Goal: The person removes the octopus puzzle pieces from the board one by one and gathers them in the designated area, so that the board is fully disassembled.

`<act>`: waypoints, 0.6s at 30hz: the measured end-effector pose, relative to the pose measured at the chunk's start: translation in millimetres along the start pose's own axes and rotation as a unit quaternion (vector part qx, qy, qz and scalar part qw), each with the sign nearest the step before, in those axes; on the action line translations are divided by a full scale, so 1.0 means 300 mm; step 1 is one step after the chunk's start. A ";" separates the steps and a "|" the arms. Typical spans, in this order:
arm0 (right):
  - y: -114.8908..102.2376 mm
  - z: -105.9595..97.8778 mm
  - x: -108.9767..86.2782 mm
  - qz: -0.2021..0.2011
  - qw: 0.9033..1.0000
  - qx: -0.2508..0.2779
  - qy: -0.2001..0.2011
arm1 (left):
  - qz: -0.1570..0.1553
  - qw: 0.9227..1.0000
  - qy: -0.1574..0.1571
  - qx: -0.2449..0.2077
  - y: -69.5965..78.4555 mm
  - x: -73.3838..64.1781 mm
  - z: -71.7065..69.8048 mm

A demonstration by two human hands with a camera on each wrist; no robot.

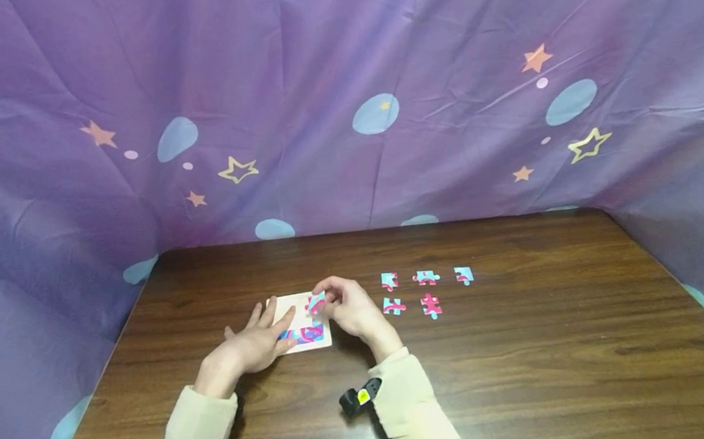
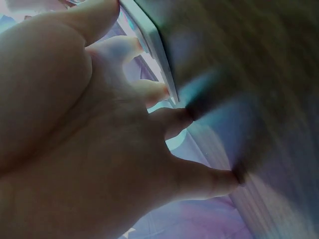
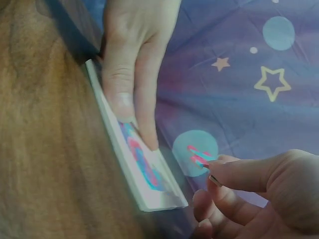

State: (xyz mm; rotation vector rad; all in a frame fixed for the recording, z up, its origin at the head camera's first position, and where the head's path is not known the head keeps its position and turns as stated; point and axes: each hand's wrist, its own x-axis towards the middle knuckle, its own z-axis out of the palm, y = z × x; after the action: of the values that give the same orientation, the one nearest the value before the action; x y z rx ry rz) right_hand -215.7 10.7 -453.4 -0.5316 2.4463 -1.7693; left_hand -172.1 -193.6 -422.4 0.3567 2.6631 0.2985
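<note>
A white puzzle board (image 1: 285, 303) lies on the table, its near part filled with joined blue and pink pieces (image 1: 312, 333). My left hand (image 1: 252, 346) rests on the board's left side with its fingers spread; in the left wrist view some fingertips touch the board and others reach past its edge to the table. Between thumb and fingers, my right hand (image 1: 351, 309) pinches a pink and light-blue puzzle piece (image 1: 315, 303) above the board's far right part. The right wrist view shows that puzzle piece (image 3: 199, 158) raised clear of the board (image 3: 117, 149).
Several loose puzzle pieces lie in two rows right of the board, among them a pink one (image 1: 431, 305) and a corner-like one (image 1: 463, 275). The brown wooden table (image 1: 530, 351) meets a purple curtain (image 1: 311, 61) at its back. A black device (image 1: 359, 397) sits by the right sleeve.
</note>
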 end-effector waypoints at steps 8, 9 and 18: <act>-0.020 -0.030 -0.003 0.019 0.997 0.076 0.010 | 0.000 1.000 0.002 -0.001 0.003 -0.006 0.000; -0.023 -0.037 -0.004 0.023 0.996 0.086 0.013 | -0.001 1.000 0.003 -0.002 0.004 -0.006 0.000; -0.052 -0.145 -0.027 0.025 0.992 0.111 0.047 | -0.004 1.000 0.007 -0.002 0.004 -0.002 0.005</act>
State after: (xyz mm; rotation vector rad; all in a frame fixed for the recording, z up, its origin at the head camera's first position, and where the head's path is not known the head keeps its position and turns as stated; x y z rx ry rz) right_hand -215.7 48.6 -425.7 -0.3704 2.2550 -2.0561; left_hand -170.8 -192.6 -423.1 0.3437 2.6765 0.3045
